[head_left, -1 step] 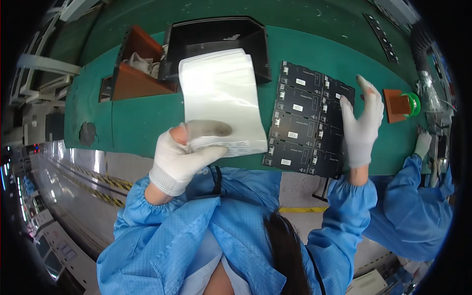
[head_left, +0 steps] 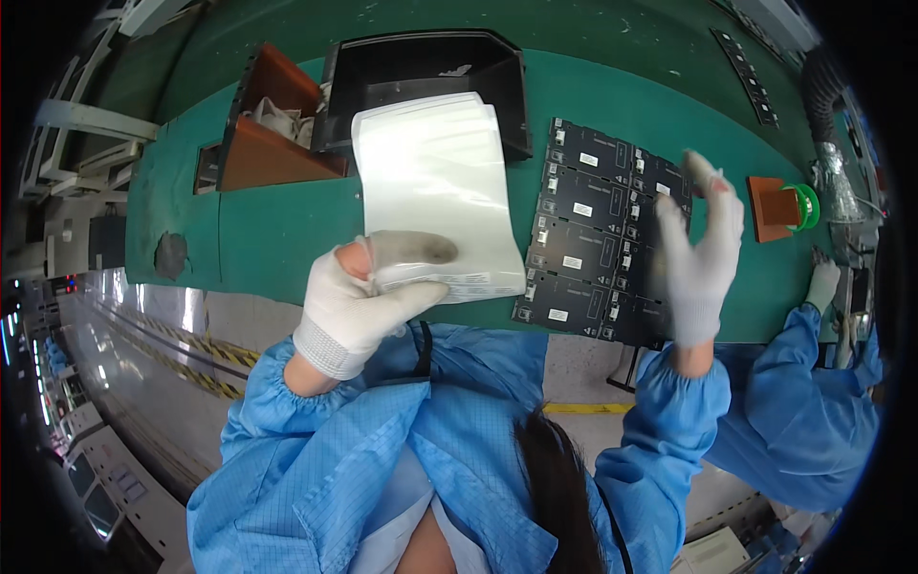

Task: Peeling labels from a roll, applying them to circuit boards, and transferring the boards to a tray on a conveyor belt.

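My left hand [head_left: 346, 304], in a white glove with bare skin showing at one spot, is closed on the near end of a stack of glossy whitish sheets [head_left: 430, 177]. Small print runs along the gripped edge, and the far end curls up in front of a black bin. To the right lies a black circuit board panel [head_left: 579, 241], divided into several rectangular units with white labels and small metal parts. Over its right side hovers my gloved right hand [head_left: 706, 256], fingers apart and slightly bent. Part of the panel is hidden beneath it; I see nothing in its fingers.
A black bin [head_left: 430, 57] and a brown holder with crumpled white material [head_left: 277, 120] stand at the back left of the green table [head_left: 277, 234]. Rightward are a green tape roll [head_left: 806, 206], a flexible duct [head_left: 824, 96] and a co-worker's gloved hand [head_left: 822, 282]. A dark strip [head_left: 744, 77] lies farther back.
My right hand has shifted very slightly left, its fingers a little differently spread. The left hand keeps hold of the sheets; the whole view has shifted slightly.
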A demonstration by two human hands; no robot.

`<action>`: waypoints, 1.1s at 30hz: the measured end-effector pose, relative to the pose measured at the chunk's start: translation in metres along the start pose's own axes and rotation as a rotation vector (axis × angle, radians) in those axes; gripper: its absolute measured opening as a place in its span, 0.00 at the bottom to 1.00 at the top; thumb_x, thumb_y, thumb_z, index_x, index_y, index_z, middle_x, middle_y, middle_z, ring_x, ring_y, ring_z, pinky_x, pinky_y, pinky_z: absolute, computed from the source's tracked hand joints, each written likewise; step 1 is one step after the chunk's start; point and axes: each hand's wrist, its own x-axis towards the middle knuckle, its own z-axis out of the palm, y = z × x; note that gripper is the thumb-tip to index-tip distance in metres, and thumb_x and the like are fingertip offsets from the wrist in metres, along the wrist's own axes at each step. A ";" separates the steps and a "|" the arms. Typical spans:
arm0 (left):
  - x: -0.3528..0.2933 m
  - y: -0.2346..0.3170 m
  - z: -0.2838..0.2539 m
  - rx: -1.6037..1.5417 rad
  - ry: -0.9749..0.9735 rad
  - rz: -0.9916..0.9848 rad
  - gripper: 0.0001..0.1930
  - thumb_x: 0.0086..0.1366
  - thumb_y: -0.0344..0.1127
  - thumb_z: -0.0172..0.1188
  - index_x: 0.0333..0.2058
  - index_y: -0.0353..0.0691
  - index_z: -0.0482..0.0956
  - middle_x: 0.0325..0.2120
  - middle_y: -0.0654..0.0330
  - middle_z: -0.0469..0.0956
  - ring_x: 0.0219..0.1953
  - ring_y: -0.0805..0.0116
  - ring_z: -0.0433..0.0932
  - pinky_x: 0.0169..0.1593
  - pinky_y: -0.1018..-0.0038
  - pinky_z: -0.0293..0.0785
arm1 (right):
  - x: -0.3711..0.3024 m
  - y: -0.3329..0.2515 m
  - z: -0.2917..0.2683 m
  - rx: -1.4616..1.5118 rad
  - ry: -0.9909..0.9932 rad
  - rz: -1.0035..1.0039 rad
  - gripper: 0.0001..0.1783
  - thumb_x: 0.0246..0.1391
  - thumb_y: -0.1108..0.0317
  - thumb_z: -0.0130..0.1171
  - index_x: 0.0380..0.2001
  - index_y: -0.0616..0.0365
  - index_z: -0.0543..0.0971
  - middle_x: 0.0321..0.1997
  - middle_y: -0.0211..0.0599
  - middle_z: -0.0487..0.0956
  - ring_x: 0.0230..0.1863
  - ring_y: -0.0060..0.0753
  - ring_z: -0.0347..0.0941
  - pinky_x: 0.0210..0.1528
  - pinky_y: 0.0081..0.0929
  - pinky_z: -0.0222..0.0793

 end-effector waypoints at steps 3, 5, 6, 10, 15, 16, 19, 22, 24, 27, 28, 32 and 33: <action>-0.001 -0.003 0.002 -0.003 0.007 0.085 0.17 0.56 0.24 0.67 0.46 0.33 0.81 0.39 0.57 0.83 0.41 0.71 0.81 0.46 0.77 0.78 | -0.008 -0.073 -0.017 0.436 -0.329 -0.086 0.19 0.48 0.81 0.61 0.46 0.62 0.78 0.44 0.36 0.77 0.44 0.30 0.73 0.48 0.27 0.68; -0.002 -0.008 0.004 -0.031 0.019 0.085 0.16 0.56 0.24 0.66 0.45 0.32 0.81 0.39 0.56 0.83 0.41 0.71 0.81 0.46 0.77 0.78 | -0.008 -0.096 -0.009 0.410 -0.304 -0.310 0.21 0.37 0.77 0.67 0.40 0.58 0.80 0.36 0.36 0.78 0.40 0.42 0.74 0.47 0.38 0.66; -0.002 -0.009 0.005 -0.060 0.027 0.085 0.16 0.56 0.24 0.66 0.45 0.32 0.81 0.40 0.56 0.83 0.41 0.71 0.81 0.46 0.77 0.78 | -0.011 -0.104 -0.004 0.402 -0.277 -0.323 0.21 0.37 0.76 0.67 0.41 0.57 0.80 0.35 0.34 0.79 0.40 0.41 0.74 0.46 0.37 0.65; -0.003 -0.008 0.005 -0.022 0.024 0.109 0.16 0.57 0.24 0.66 0.45 0.32 0.80 0.40 0.55 0.83 0.42 0.71 0.81 0.47 0.76 0.78 | -0.021 -0.111 0.011 0.354 -0.207 -0.360 0.21 0.37 0.74 0.69 0.40 0.54 0.80 0.33 0.30 0.78 0.39 0.39 0.74 0.44 0.35 0.61; -0.003 -0.010 0.005 0.032 0.023 0.113 0.16 0.56 0.24 0.67 0.45 0.33 0.80 0.40 0.56 0.83 0.42 0.71 0.81 0.47 0.77 0.77 | -0.025 -0.111 0.013 0.329 -0.167 -0.382 0.22 0.37 0.73 0.70 0.40 0.54 0.80 0.32 0.29 0.78 0.39 0.38 0.73 0.44 0.35 0.61; -0.003 -0.009 0.006 0.032 0.023 0.114 0.16 0.56 0.24 0.67 0.45 0.33 0.80 0.40 0.56 0.83 0.42 0.71 0.81 0.47 0.77 0.77 | -0.026 -0.111 0.013 0.313 -0.164 -0.408 0.21 0.37 0.74 0.69 0.40 0.54 0.80 0.32 0.30 0.78 0.38 0.39 0.73 0.44 0.36 0.61; -0.001 -0.007 0.009 0.006 -0.002 0.129 0.17 0.56 0.24 0.67 0.46 0.34 0.81 0.40 0.56 0.83 0.42 0.71 0.81 0.46 0.77 0.77 | -0.024 -0.109 0.007 0.374 -0.185 -0.391 0.20 0.38 0.76 0.69 0.39 0.55 0.79 0.33 0.33 0.77 0.37 0.39 0.73 0.43 0.36 0.63; 0.000 -0.010 0.007 -0.024 -0.019 0.164 0.17 0.56 0.24 0.67 0.45 0.33 0.81 0.39 0.57 0.83 0.41 0.72 0.81 0.45 0.77 0.77 | -0.030 -0.090 0.000 0.705 -0.275 -0.028 0.19 0.45 0.78 0.67 0.42 0.62 0.75 0.34 0.36 0.75 0.37 0.31 0.73 0.40 0.29 0.68; -0.002 -0.018 0.001 -0.108 0.027 0.150 0.17 0.55 0.23 0.68 0.45 0.33 0.81 0.38 0.57 0.83 0.40 0.71 0.81 0.45 0.77 0.77 | -0.021 -0.077 -0.014 0.890 -0.218 0.442 0.15 0.53 0.78 0.59 0.45 0.68 0.72 0.36 0.33 0.75 0.41 0.24 0.71 0.41 0.22 0.69; -0.007 -0.008 -0.001 -0.044 0.084 0.012 0.18 0.54 0.22 0.68 0.45 0.33 0.80 0.36 0.57 0.83 0.36 0.74 0.80 0.38 0.80 0.76 | -0.020 -0.003 -0.025 0.610 -0.225 0.517 0.15 0.56 0.76 0.57 0.47 0.68 0.72 0.37 0.29 0.77 0.39 0.15 0.69 0.47 0.14 0.63; -0.006 -0.012 -0.002 -0.043 0.081 0.030 0.18 0.53 0.23 0.69 0.44 0.32 0.80 0.35 0.57 0.83 0.33 0.76 0.79 0.30 0.84 0.72 | -0.024 0.018 -0.026 0.639 -0.262 0.565 0.16 0.55 0.76 0.57 0.47 0.68 0.72 0.37 0.29 0.77 0.39 0.15 0.69 0.47 0.14 0.63; -0.004 -0.019 0.000 -0.032 0.095 0.100 0.18 0.52 0.23 0.69 0.44 0.31 0.80 0.35 0.57 0.82 0.32 0.76 0.79 0.30 0.84 0.72 | -0.033 0.040 -0.024 0.639 -0.329 0.607 0.17 0.54 0.77 0.57 0.48 0.69 0.72 0.36 0.30 0.77 0.40 0.16 0.71 0.47 0.15 0.64; -0.004 -0.017 0.000 -0.030 0.107 0.052 0.18 0.52 0.23 0.69 0.44 0.32 0.80 0.36 0.57 0.82 0.34 0.75 0.79 0.34 0.82 0.74 | -0.032 0.042 -0.021 0.595 -0.362 0.593 0.18 0.54 0.77 0.57 0.48 0.69 0.72 0.36 0.31 0.77 0.40 0.16 0.71 0.47 0.15 0.64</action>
